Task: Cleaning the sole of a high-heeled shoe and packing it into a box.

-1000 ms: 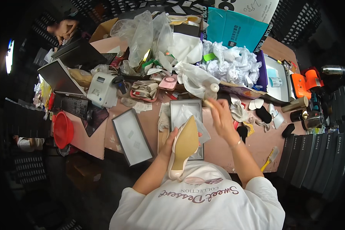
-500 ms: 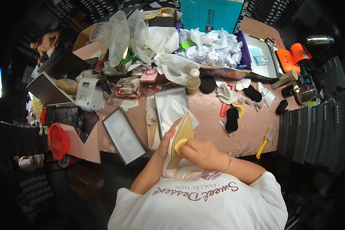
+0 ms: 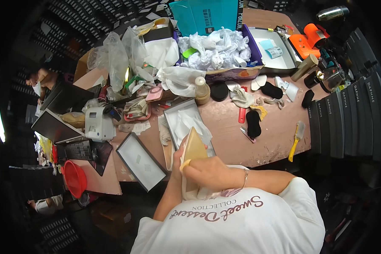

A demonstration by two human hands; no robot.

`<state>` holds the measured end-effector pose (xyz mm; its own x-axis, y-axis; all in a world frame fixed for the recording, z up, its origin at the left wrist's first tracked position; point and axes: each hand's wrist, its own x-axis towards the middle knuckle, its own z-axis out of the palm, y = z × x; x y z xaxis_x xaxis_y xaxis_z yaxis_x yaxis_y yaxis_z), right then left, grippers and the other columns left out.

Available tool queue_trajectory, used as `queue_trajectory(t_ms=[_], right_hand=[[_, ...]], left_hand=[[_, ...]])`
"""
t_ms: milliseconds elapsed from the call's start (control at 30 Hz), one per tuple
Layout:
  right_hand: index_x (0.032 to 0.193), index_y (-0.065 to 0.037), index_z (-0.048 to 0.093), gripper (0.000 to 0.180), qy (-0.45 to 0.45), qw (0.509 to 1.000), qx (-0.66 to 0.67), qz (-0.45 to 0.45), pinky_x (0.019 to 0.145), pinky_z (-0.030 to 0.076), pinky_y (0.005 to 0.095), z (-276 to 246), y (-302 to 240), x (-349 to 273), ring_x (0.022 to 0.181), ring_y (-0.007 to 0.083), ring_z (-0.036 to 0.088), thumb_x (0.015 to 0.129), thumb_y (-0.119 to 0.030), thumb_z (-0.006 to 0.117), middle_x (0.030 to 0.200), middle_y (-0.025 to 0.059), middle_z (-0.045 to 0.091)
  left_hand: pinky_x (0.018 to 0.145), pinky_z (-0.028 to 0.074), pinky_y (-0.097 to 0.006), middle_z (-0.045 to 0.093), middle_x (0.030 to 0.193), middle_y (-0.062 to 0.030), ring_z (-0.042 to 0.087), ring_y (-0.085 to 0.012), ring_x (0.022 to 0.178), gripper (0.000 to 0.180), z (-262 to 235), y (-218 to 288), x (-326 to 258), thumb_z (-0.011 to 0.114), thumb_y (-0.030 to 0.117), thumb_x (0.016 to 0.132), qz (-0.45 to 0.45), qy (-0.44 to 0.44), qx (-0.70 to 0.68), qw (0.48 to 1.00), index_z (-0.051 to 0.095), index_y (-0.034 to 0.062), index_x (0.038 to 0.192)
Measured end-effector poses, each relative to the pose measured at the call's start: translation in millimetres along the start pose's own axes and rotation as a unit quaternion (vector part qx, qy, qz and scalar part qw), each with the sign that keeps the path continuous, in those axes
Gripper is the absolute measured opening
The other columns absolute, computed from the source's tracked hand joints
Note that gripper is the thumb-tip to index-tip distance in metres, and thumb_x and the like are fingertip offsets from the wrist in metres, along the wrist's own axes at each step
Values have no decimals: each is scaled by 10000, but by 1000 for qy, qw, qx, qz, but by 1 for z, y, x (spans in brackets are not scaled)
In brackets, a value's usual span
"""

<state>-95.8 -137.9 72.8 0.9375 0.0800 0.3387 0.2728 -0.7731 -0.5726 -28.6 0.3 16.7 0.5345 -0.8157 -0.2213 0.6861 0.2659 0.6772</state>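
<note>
Right hand (image 3: 209, 172) pinching a small, soft-looking yellow pad (image 3: 184, 164) at the edge of a cream high-heeled shoe with a smooth tan sole (image 3: 194, 146).
The left hand (image 3: 178, 163) grasps the shoe from its left side, toe pointing away, in front of the white printed shirt (image 3: 241, 220); a loose grip could let it twist or drop, and a stroke past the sole's edge might mark the upper or shirt. Beyond the toe, crumpled white tissue paper (image 3: 189, 125) in a grey-edged cardboard box (image 3: 178, 109) could snag.
</note>
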Motion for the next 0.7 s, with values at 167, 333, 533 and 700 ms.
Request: queue_trajectory(t_ms=[167,333,533,700], right_hand=[[860,-83,556,116,50,998,-35,27,459,491,389,4,37,16,612,255,640,787,-148,619,705,78,583],[829,-73,529,118,44,999,8,15,430,470,390,16,23,3,560,259,623,817,-167,599,668,88,585],[806,-56,514,157,-66,994,87,0,479,481,394,0,-8,-30,587,287,612,880,-175,583,696,112,585],[826,-71,509,153,93,993,72,30,478,470,389,8,22,-4,574,271,610,873,-172,614,682,95,566]], left_hand=[[804,548,-359,577,1204,-157,634,-240,957,639,17,-5,-3,378,472,910,-1,91,-20,996,370,72,1408],[835,520,-352,580,1175,-159,608,-227,1005,686,12,-1,-3,412,488,898,14,96,-2,995,309,94,1449],[627,550,-343,618,980,-137,635,-213,791,583,16,-1,0,390,502,905,23,156,25,987,472,59,1276],[833,519,-343,578,1143,-144,598,-222,1012,709,1,-3,-2,425,509,878,-14,77,-40,996,318,112,1455]])
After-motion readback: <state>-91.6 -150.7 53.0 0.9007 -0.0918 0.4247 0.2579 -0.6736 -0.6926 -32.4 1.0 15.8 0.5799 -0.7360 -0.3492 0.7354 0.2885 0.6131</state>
